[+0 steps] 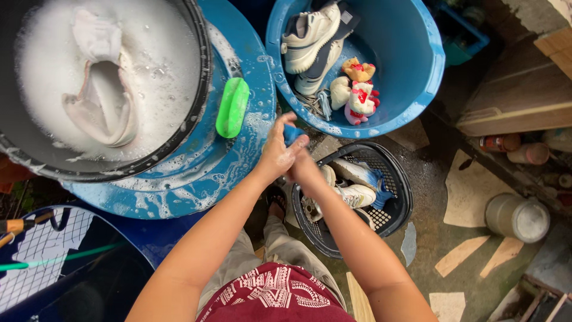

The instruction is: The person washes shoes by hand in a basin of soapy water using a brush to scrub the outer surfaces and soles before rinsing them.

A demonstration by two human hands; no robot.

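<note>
Pressing together just above the black plastic laundry basket (pixel 398 209), both soapy hands are working on a small blue object (pixel 292 133). The left hand (pixel 275 152) is closing its grip around that small blue object, fingers pointing up and away; the right hand (pixel 302 167) is lying against it from below, and whether its grip is closing on anything cannot be told. Only the blue tip is showing, poking out upward past the left fingers, so its long axis cannot be judged. In the basket, white sneakers (pixel 351 188) are lying on their sides. To the left, a green oval soap bar (pixel 232 107) is resting on a wet blue lid (pixel 238 155), its long axis running near to far. Beyond it, a grey basin of suds (pixel 205 77) is holding a soaking pale shoe (pixel 101 104). Farthest off, a round blue plastic tub (pixel 411 65) is holding a white shoe (pixel 310 33) and a small plush toy (pixel 356 89).
</note>
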